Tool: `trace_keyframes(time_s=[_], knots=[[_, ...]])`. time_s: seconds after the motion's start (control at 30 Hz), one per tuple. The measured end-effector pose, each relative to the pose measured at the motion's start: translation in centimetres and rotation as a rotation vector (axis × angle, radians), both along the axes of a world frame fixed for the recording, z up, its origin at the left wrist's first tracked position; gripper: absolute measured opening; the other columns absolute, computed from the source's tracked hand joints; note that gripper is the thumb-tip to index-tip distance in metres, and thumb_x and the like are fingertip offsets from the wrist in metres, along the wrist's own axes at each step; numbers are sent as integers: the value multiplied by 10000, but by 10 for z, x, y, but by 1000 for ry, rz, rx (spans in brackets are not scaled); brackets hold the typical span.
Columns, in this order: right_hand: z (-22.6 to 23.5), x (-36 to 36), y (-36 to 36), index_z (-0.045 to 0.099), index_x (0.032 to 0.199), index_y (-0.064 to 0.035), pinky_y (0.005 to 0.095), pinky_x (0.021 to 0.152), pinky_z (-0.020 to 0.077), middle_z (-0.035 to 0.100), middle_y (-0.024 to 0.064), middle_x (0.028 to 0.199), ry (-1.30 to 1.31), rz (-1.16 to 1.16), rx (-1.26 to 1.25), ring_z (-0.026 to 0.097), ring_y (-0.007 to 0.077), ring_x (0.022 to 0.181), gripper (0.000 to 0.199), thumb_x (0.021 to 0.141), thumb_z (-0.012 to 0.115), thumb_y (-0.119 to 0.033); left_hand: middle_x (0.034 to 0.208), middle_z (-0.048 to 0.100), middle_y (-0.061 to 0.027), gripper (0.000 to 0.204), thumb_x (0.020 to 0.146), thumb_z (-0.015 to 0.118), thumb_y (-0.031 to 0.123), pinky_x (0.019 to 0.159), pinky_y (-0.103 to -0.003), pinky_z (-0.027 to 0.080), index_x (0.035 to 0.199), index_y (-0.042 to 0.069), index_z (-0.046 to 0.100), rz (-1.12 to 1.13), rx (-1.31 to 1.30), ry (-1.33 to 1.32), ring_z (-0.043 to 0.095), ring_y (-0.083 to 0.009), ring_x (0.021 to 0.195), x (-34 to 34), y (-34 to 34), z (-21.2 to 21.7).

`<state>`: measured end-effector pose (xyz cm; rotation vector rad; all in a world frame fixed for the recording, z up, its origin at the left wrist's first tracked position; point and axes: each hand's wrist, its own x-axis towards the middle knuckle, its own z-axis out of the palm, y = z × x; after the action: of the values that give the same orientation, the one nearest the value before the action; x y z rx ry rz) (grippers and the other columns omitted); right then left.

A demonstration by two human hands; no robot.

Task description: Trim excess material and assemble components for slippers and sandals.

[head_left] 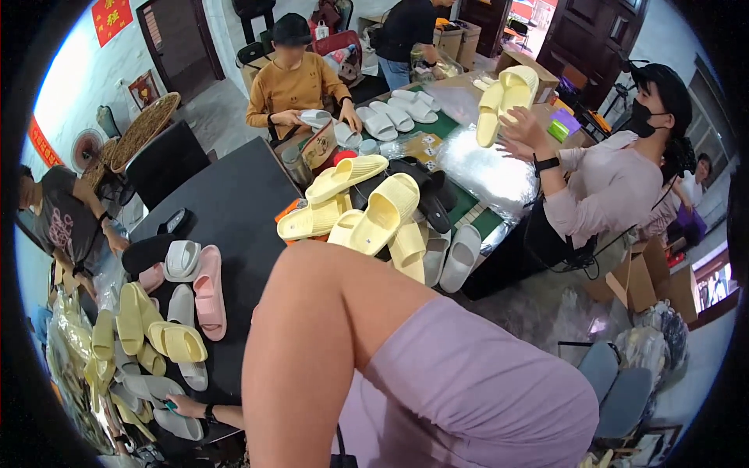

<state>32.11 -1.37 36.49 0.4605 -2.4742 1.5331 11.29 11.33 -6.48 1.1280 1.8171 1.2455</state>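
Observation:
My right arm (304, 335), bent with its elbow pointing forward and a lilac sleeve, fills the lower middle. Its hand is out of view. From behind it, at the lower left, comes my left hand (187, 405) with a black wristband. Its fingers are closed beside a small teal thing (170, 405), too small to name. Just past the fingertips lies a grey slipper (144, 386), and a second grey slipper (178, 425) is below the hand. Yellow slippers (133, 320), a pink slipper (210, 292) and a white slipper (182, 260) lie farther up the dark table.
Beyond my elbow is a pile of yellow slippers (386, 210) on the dark table (226, 187). A person at right holds a yellow pair (507, 101); a person in mustard (296, 93) handles white slippers. Clear plastic bags (491, 168) and an open cardboard box (647, 273) stand at right.

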Motion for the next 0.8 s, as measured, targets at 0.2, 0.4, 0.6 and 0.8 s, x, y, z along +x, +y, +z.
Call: trace_keyframes(time_s=[0.2,0.4,0.6,0.8], knots=[[-5,1,-10,619,806,-18,358,617,441,601,125,786,15,-112,-23,575,229,706,182,778,543,-182,929,652,-107,245,844,540,129,792,-292,481,1014,-24,628,-115,-67,-78,607,-166,863,23,-3,-37],[-7,14,-21,617,802,-22,361,614,438,597,123,786,11,-333,-25,572,234,704,182,784,532,-182,927,650,-101,242,846,541,133,795,-294,476,1013,-20,628,-337,-128,-168,605,-167,869,86,11,-53],[-7,34,-30,614,797,-26,364,610,435,593,122,787,18,-574,-10,570,238,703,183,789,520,-183,925,648,-96,240,849,542,137,798,-295,472,1013,-16,629,-580,-191,-237,602,-169,876,155,24,-59],[-5,44,-32,612,793,-30,367,607,431,589,120,788,47,-692,11,567,243,701,184,795,509,-183,922,646,-90,238,851,542,140,801,-296,467,1012,-11,629,-699,-243,-286,600,-170,882,181,34,-74]])
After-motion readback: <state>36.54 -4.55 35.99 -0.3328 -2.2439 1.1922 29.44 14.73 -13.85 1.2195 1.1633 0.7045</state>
